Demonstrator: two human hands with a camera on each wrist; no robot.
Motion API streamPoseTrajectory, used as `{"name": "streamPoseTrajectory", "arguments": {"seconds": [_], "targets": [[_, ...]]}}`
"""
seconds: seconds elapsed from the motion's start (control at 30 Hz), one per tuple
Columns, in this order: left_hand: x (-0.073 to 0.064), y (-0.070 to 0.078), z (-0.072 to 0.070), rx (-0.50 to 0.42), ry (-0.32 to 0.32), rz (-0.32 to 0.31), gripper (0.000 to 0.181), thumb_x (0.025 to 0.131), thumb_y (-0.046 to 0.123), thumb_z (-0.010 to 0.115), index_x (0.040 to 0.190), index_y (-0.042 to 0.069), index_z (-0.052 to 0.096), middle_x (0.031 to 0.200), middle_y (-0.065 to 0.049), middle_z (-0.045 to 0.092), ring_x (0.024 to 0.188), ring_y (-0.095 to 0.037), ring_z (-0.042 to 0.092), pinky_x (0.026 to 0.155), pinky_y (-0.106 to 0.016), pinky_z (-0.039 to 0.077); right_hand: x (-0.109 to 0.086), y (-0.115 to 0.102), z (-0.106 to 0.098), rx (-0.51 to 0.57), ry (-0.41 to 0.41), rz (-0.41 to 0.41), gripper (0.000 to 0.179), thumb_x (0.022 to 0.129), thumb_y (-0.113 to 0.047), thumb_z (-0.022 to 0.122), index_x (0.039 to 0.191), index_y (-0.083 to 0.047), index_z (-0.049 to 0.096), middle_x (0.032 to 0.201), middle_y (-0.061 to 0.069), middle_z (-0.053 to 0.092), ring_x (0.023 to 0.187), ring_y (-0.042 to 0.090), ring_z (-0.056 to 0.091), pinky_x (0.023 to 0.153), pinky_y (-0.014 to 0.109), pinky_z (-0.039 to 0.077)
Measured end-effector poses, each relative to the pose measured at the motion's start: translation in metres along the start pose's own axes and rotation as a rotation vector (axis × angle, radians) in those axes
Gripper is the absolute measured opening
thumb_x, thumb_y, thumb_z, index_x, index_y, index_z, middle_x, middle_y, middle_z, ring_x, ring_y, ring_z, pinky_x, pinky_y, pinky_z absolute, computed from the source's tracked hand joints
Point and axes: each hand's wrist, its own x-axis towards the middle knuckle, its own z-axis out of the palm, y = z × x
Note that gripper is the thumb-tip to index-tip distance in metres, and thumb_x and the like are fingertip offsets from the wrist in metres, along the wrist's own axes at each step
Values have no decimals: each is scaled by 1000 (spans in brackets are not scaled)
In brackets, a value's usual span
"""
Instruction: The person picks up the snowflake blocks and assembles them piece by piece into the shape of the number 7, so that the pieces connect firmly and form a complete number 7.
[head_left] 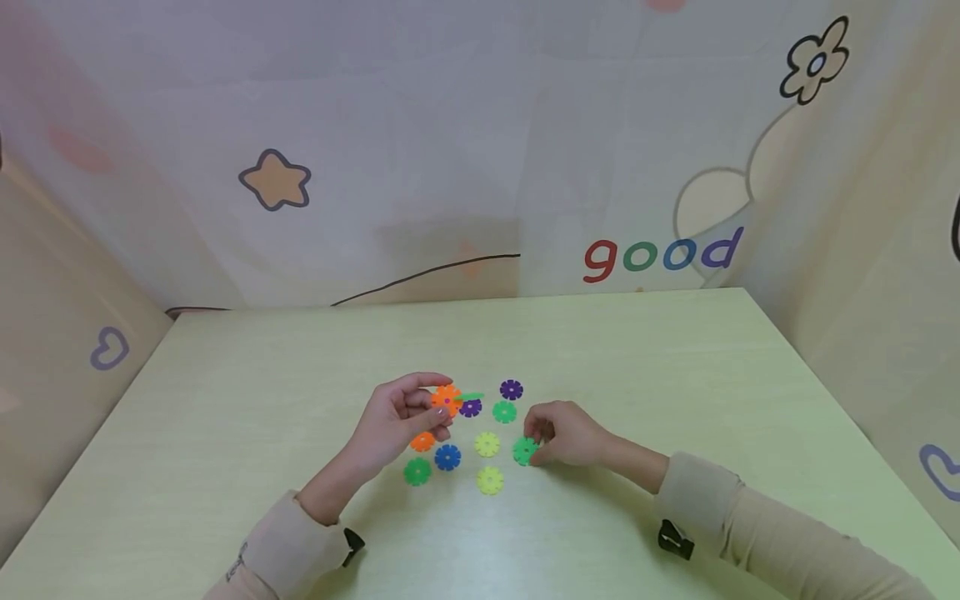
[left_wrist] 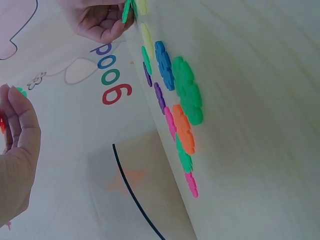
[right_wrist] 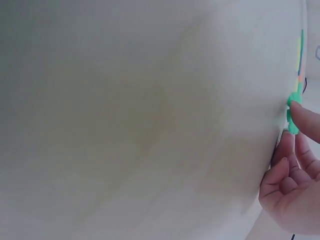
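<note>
In the head view, my left hand (head_left: 393,417) holds an orange notched plastic disc (head_left: 444,398) above the table, pinched between thumb and fingers. A green disc (head_left: 471,397), seen edge-on, sticks out to the right from the orange one. My right hand (head_left: 567,433) pinches another green disc (head_left: 523,452) by its right edge, low over the table at the right of the scattered discs. The right wrist view shows thumb and fingers on this green disc (right_wrist: 293,112). Most of what the left hand (left_wrist: 20,135) holds is out of frame in its own wrist view.
Between and below the hands lie loose discs: purple (head_left: 512,389), green (head_left: 505,412), yellow (head_left: 490,480), blue (head_left: 447,457) and orange (head_left: 422,442). Pink discs (left_wrist: 191,184) show in the left wrist view. A printed curtain (head_left: 420,125) stands behind the pale table (head_left: 637,358) and along its sides.
</note>
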Motion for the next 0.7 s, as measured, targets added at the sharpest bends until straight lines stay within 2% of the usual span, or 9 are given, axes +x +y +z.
{"name": "streamPoseTrajectory", "arguments": {"seconds": [0.3, 0.7], "targets": [[0, -2, -1, -4, -11, -3, 37, 83, -4, 61, 119, -4, 52, 77, -8, 63, 66, -17, 65, 75, -39, 52, -1, 2, -5, 78, -31, 17, 11, 77, -4, 71, 79, -5, 60, 64, -2, 54, 60, 11, 47, 55, 23, 43], [1, 1, 0, 2, -11, 4, 37, 84, -4, 60, 120, -3, 52, 78, -9, 63, 66, -18, 65, 74, -37, 53, -2, -6, -17, 168, -44, 35, 11, 80, -2, 65, 91, 1, 64, 68, 2, 59, 58, 14, 51, 52, 24, 43]]}}
